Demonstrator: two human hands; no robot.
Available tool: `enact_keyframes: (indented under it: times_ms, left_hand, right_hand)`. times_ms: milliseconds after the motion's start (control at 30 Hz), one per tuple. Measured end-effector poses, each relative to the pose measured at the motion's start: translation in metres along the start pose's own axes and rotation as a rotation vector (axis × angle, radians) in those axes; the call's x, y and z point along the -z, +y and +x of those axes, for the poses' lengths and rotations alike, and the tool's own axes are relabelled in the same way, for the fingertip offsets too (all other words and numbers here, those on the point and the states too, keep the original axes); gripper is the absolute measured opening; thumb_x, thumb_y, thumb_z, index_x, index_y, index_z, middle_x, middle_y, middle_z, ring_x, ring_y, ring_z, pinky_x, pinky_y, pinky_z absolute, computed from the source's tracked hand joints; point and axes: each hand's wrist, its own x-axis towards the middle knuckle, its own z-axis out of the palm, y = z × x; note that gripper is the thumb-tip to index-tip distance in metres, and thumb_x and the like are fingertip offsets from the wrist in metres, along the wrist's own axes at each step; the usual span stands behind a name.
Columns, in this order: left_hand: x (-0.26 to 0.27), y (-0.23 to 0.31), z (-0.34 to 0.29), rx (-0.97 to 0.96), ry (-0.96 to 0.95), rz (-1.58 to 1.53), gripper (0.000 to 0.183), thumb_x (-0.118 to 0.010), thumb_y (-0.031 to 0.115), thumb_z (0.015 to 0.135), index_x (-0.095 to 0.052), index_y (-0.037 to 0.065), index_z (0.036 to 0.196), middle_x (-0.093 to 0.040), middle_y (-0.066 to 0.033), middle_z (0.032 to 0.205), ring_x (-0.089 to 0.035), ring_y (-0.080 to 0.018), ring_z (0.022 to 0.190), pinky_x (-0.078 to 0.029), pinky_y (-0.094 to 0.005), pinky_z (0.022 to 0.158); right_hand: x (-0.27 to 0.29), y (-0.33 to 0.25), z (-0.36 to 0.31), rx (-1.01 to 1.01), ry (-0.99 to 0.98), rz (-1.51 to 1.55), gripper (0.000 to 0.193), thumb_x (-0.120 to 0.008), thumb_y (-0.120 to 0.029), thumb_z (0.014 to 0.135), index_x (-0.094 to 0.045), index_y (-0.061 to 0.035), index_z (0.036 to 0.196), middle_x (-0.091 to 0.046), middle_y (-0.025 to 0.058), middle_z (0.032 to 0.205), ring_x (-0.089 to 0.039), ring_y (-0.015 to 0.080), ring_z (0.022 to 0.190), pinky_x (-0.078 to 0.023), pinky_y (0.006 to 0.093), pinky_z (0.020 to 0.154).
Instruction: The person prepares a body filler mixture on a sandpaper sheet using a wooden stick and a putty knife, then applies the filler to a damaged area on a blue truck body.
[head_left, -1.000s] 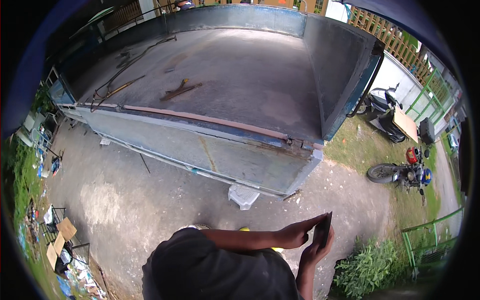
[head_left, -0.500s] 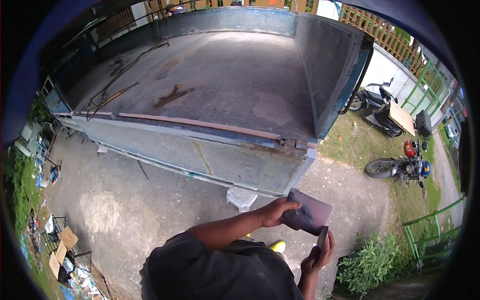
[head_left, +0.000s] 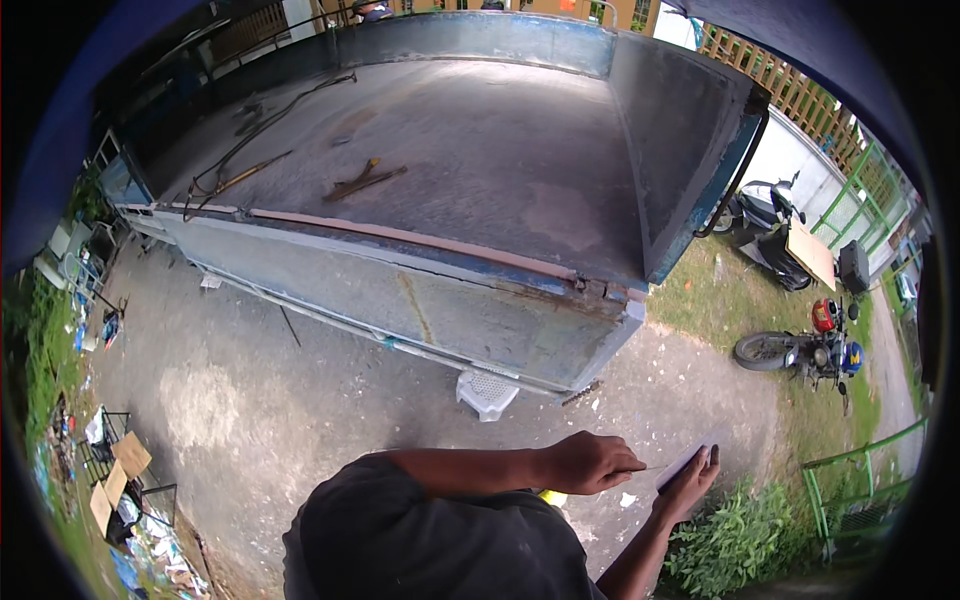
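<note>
Now lower — left hand [head_left: 592, 463], fingers pinching thin sheet [head_left: 654, 467], right hand [head_left: 690, 487], fingers curled round dark flat piece [head_left: 680, 469]

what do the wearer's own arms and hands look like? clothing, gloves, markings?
Dark, near-black shirt, plain where visible. Left sleeve is short, ending around the elbow. Left hand and right hand are bare: no gloves, watch or bands visible. Can't tell where the right sleeve ends.

Flat piece [head_left: 677, 474] partly hidden by right grip [head_left: 690, 486]; sliver [head_left: 654, 467] at left grip [head_left: 590, 463] too small to tell.
</note>
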Motion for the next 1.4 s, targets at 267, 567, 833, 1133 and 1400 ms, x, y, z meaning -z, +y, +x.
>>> enact_keyframes:
  times_ms: [267,567,833,1133,1400]
  left_hand:
    - [0.003,-0.015,0.021,0.437,0.142,-0.218,0.028,-0.065,0.024,0.095,-0.066,0.001,0.111,-0.068,-0.0131,0.097,-0.066,-0.0243,0.091,-0.052,-0.0359,0.077]
    - [-0.045,-0.029,0.007,0.463,-0.253,-1.195,0.04,-0.06,0.029,0.1,-0.057,0.002,0.129,-0.065,-0.0028,0.111,-0.056,-0.0087,0.103,-0.045,-0.0273,0.09]
    - [-0.017,-0.034,0.015,0.546,-0.462,-0.755,0.03,-0.066,0.029,0.095,-0.068,0.001,0.082,-0.059,0.0036,0.069,-0.051,-0.0044,0.068,-0.043,-0.0263,0.063]
    - [-0.029,-0.052,0.028,0.625,-0.139,-0.86,0.031,-0.057,0.033,0.101,-0.071,0.006,0.104,-0.071,0.0005,0.092,-0.063,-0.0081,0.085,-0.051,-0.0271,0.077]
    - [-0.053,-0.041,0.048,0.601,-0.475,-0.715,0.05,-0.052,0.041,0.102,-0.052,0.005,0.136,-0.062,-0.0118,0.114,-0.06,-0.0134,0.105,-0.05,-0.0275,0.085]
  right_hand:
    - [-0.009,0.007,-0.074,-0.027,-0.352,0.039,0.052,-0.053,-0.03,0.102,-0.038,0.0001,0.142,-0.054,0.0159,0.129,-0.053,0.022,0.116,-0.042,0.0341,0.1]
    - [0.028,-0.033,-0.051,-0.254,-0.195,0.404,0.044,-0.066,-0.03,0.093,-0.054,-0.0009,0.125,-0.063,0.0117,0.113,-0.061,0.022,0.102,-0.048,0.0375,0.091]
    - [0.066,-0.044,-0.055,-0.296,-0.431,0.009,0.024,-0.072,-0.021,0.09,-0.062,-0.0026,0.101,-0.065,0.0012,0.09,-0.057,0.0091,0.083,-0.045,0.0249,0.076]
    - [0.107,-0.031,-0.063,-0.33,-0.44,-0.108,0.028,-0.073,-0.023,0.089,-0.062,-0.0022,0.106,-0.066,0.0022,0.095,-0.058,0.0108,0.086,-0.047,0.0269,0.078]
    - [0.095,-0.023,-0.071,-0.351,-0.075,0.569,0.054,-0.065,-0.04,0.093,-0.051,-0.0042,0.13,-0.061,0.0112,0.118,-0.061,0.0256,0.106,-0.049,0.0422,0.094]
